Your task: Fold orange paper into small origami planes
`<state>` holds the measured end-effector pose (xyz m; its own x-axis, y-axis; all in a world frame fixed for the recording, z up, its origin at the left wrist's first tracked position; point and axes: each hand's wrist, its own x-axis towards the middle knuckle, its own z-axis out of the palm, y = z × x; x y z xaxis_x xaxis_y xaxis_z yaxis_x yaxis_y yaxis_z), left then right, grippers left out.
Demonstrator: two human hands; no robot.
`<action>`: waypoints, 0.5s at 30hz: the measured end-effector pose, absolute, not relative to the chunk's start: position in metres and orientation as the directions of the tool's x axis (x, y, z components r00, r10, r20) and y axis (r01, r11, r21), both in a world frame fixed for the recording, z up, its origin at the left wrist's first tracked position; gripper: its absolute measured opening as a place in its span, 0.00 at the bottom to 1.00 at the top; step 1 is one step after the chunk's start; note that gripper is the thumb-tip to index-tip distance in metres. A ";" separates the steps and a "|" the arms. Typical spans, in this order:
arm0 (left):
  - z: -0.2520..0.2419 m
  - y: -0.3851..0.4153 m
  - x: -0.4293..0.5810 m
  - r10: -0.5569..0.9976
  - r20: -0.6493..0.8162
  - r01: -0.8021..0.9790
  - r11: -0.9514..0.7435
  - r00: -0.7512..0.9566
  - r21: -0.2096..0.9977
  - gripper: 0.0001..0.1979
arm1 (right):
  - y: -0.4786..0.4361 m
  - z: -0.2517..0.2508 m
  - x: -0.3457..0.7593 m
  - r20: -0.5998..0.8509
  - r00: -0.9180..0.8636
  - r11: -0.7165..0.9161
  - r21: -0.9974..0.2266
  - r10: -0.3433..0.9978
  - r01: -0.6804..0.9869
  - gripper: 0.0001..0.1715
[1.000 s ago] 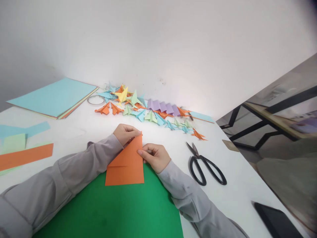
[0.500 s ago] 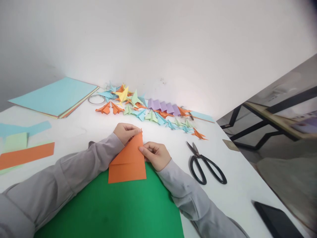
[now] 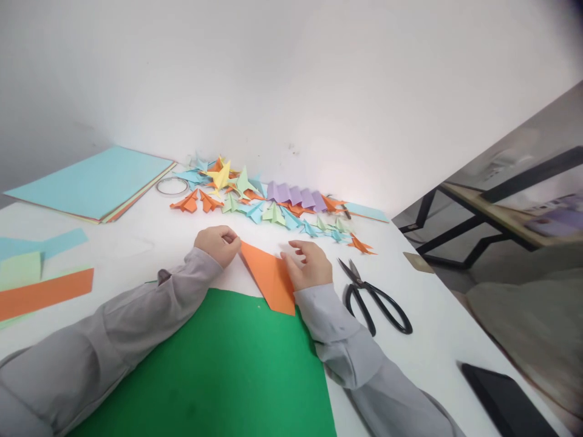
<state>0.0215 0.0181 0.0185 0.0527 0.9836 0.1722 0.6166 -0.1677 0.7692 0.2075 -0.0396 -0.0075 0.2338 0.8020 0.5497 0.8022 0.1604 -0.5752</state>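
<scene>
An orange sheet of paper (image 3: 273, 280), creased and tilted, hangs between my hands over the far edge of a green mat (image 3: 218, 364). My left hand (image 3: 217, 244) is closed, its fingertips pinching the pointed left corner of the sheet. Beside the sheet's right edge is my right hand (image 3: 312, 265), thumb and forefinger apart. Part of that edge is hidden behind this hand, and whether the thumb touches the paper is hard to see.
Black-handled scissors (image 3: 374, 296) lie partly open at right, beyond them a dark phone-like slab (image 3: 505, 397). Many folded paper figures (image 3: 273, 212) line the wall. A blue-topped paper stack (image 3: 95, 182), a wire ring (image 3: 172, 186) and paper strips (image 3: 45, 294) lie left.
The orange paper has turned and shifted right, its lower edge swinging up off the mat's middle. My left hand keeps the corner; my right hand has moved up and right and its fingers have spread.
</scene>
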 end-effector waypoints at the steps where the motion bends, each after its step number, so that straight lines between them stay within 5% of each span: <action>1: 0.018 0.018 0.020 0.974 0.201 0.683 -0.217 0.105 0.697 0.08 | -0.043 -0.008 0.206 0.639 0.115 0.248 -0.450 0.761 0.858 0.11; 5: 0.018 0.023 0.014 0.957 0.179 0.794 -0.288 0.227 0.536 0.10 | -0.056 -0.011 0.193 0.656 -0.263 0.441 -0.119 0.707 0.889 0.10; 9: 0.017 0.017 0.010 0.921 0.264 0.833 -0.377 0.288 0.406 0.11 | -0.063 -0.012 0.186 0.663 -0.290 0.399 -0.015 0.690 0.917 0.10; 12: 0.013 -0.002 0.010 0.685 0.484 0.715 -0.681 0.545 0.157 0.13 | -0.065 -0.011 0.184 0.697 -0.315 0.401 0.042 0.644 0.915 0.10; 15: 0.007 -0.024 0.012 0.572 0.494 0.606 -0.788 0.654 0.109 0.15 | -0.065 -0.010 0.182 0.719 -0.322 0.390 0.076 0.616 0.917 0.10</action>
